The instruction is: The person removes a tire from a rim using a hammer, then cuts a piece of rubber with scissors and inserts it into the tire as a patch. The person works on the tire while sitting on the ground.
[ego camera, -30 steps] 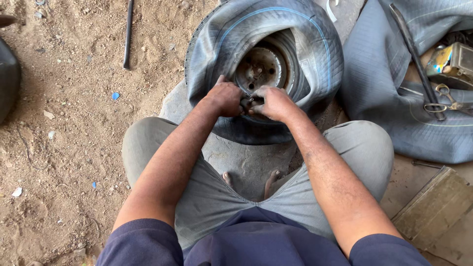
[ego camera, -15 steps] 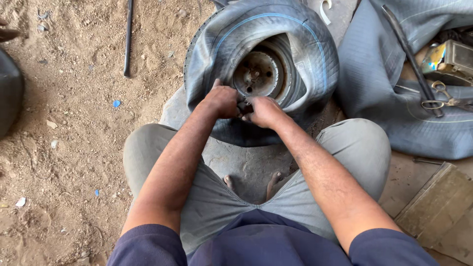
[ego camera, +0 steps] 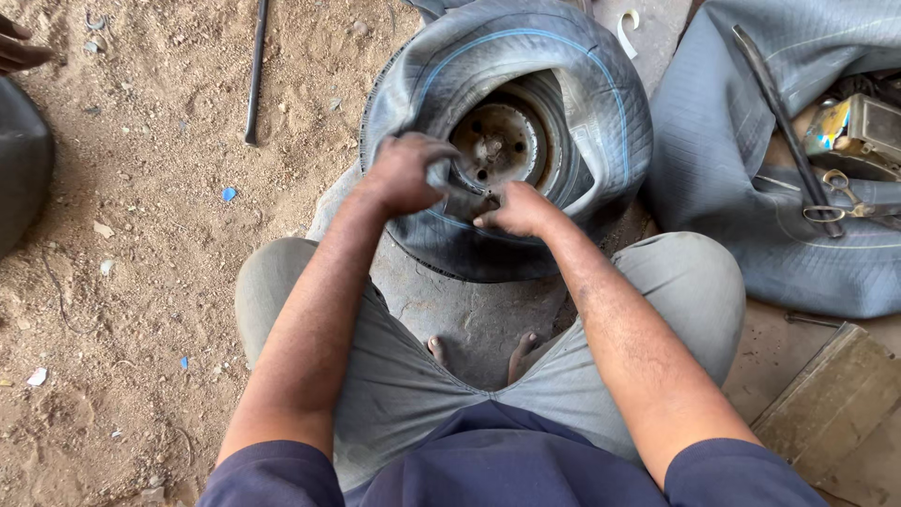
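Squatting over the tire [ego camera: 507,141], both hands straight ahead: left hand [ego camera: 402,174] grips the rubber tube [ego camera: 450,178] fold, right hand [ego camera: 519,211] presses half-curled beside it (both equally near).

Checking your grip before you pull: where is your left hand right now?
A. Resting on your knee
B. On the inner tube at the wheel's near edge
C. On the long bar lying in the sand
B: the left hand clutches the inner tube beside the metal hub.
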